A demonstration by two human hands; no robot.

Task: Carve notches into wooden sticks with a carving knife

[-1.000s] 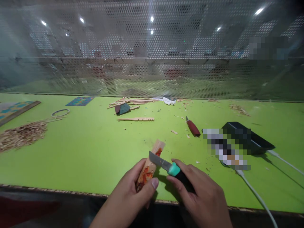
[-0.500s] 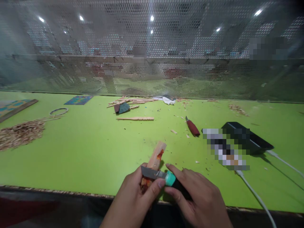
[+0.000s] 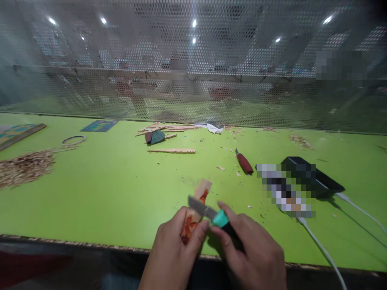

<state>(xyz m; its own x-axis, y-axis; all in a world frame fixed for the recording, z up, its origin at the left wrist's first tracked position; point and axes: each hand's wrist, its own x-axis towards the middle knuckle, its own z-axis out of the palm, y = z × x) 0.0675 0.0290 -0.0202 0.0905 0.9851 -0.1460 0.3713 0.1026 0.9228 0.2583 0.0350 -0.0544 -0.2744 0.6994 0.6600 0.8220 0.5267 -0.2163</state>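
Near the table's front edge, my left hand [image 3: 177,245] is closed round the lower part of a pale wood piece [image 3: 203,187] with reddish-brown patches. The piece slants up and to the right. My right hand [image 3: 252,245] grips the black and turquoise handle of a knife [image 3: 220,218]. Its wide grey blade points up and to the left, lying across the wood in the view; whether it touches the wood cannot be made out. My left thumb is close to the blade's lower side.
On the green table [image 3: 121,193] are a red-handled knife [image 3: 244,162], a carved stick [image 3: 172,151], wood shavings [image 3: 27,167], a black tray [image 3: 314,177] and white cables [image 3: 323,249]. A perforated screen [image 3: 193,92] stands behind.
The knife blade has moved up and to the right along the wood and tilts more steeply. More of the reddish patch near my left hand shows.
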